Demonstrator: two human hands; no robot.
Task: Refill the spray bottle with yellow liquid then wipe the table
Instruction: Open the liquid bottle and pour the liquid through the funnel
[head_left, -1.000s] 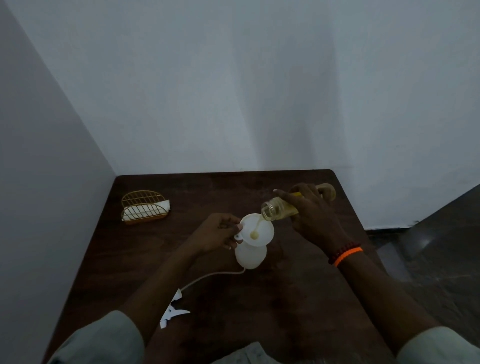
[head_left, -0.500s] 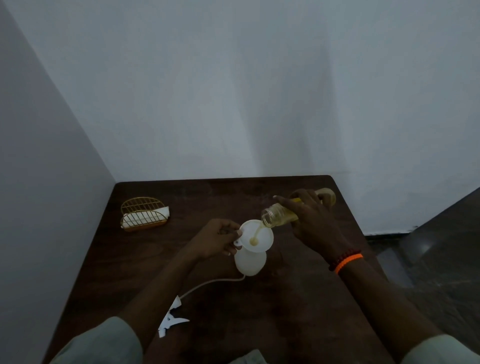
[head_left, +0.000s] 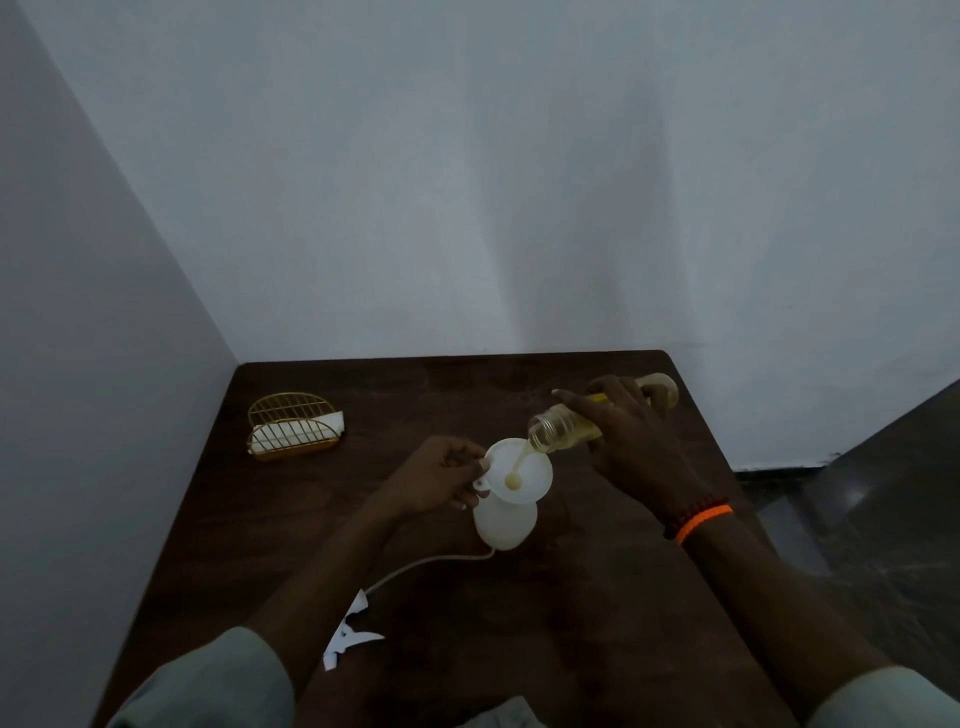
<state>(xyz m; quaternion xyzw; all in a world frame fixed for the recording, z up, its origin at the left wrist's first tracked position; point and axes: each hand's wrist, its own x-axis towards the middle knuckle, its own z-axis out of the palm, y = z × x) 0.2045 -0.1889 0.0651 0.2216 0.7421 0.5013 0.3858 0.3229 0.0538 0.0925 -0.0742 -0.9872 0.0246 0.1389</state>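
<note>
Yellow liquid is poured from a jar gripped by the right hand; the funnel is pinched by the left hand atop the bottle.

The table looks like dark wood with a matt, faintly mottled grain. The spray bottle and the funnel in its neck are matt white plastic, slightly translucent. The pouring bottle is clear, glossy plastic. Near the table's far left corner, the holder is thin gold-coloured wire with white paper in it.
</note>
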